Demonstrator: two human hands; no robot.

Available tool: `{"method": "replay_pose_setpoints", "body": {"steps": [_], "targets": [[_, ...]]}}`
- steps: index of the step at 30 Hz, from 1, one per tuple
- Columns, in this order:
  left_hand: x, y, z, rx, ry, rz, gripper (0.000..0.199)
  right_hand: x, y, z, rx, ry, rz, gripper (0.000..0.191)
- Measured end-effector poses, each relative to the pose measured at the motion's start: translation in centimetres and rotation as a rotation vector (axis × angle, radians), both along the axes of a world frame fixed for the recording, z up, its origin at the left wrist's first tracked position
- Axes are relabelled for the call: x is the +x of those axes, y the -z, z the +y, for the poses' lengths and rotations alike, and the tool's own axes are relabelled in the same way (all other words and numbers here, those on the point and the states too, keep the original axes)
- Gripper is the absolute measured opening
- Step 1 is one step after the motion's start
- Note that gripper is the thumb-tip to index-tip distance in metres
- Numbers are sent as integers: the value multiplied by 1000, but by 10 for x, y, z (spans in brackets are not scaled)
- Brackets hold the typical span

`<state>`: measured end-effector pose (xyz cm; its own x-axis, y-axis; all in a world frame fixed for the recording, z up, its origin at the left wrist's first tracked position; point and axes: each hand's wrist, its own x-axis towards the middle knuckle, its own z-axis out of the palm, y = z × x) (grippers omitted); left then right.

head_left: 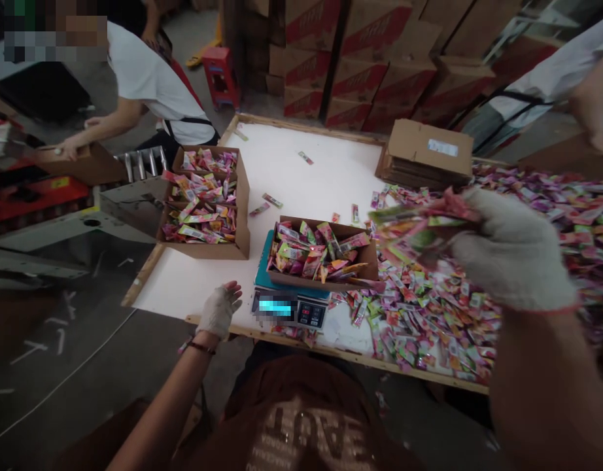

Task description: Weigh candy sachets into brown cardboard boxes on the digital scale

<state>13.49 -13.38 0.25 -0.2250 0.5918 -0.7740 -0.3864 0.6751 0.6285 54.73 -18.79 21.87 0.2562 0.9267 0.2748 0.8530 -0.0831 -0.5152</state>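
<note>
My right hand [515, 245], in a pale work glove, is closed around a bunch of candy packets [422, 229]; the bunch is blurred by motion. It hangs above a big pile of loose packets [429, 320], just right of a cardboard box [301, 278] filled with the same packets. That box stands on a digital scale [311, 313] with a teal top and a lit display. My left hand [220, 311], in a glove with bare fingertips, rests near the table's front edge, left of the scale. Its fingers are stretched out and nothing is in them.
Several filled boxes [243, 226] stand at the left of the white table [301, 190]. Flattened cartons [424, 157] lie stacked at the back right. A co-worker [157, 85] handles a box by the roller conveyor [142, 163]; another person [561, 72] is at the right. Stacked cartons [360, 78] fill the background.
</note>
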Motion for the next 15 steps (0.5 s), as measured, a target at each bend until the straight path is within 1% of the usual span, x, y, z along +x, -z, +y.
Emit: {"method": "replay_pose_setpoints", "body": {"steps": [2, 3, 4, 5, 6, 8, 9, 10, 12, 13, 15], "targets": [[-5, 2, -2, 5, -15, 18, 13, 26, -7, -17, -185, 97, -356, 13], [-7, 3, -3, 4, -20, 27, 13, 33, -5, -22, -250, 122, -481, 14], [-8, 4, -4, 0, -24, 33, 13, 36, 0, -25, -286, 109, -526, 13], [-9, 5, -5, -6, -27, 35, 13, 32, 9, -24, -296, 49, -502, 11], [-8, 4, -5, -9, -25, 28, 14, 23, 20, -20, -302, -54, -425, 15], [-5, 2, -5, -3, -13, 4, 14, -6, 48, -5, -328, -287, -229, 31], [-3, 0, -5, -1, -9, -4, 14, -22, 61, 4, -357, -377, -157, 35], [0, -2, -4, 1, -5, -11, 14, -38, 73, 14, -395, -435, -118, 33], [4, -6, -3, 0, -2, -13, 13, -58, 90, 30, -446, -459, -104, 24], [6, -8, -2, -2, -7, -8, 13, -63, 95, 36, -444, -446, -97, 23], [7, -11, -2, -2, -27, 6, 17, -62, 95, 41, -382, -406, -54, 24]]}}
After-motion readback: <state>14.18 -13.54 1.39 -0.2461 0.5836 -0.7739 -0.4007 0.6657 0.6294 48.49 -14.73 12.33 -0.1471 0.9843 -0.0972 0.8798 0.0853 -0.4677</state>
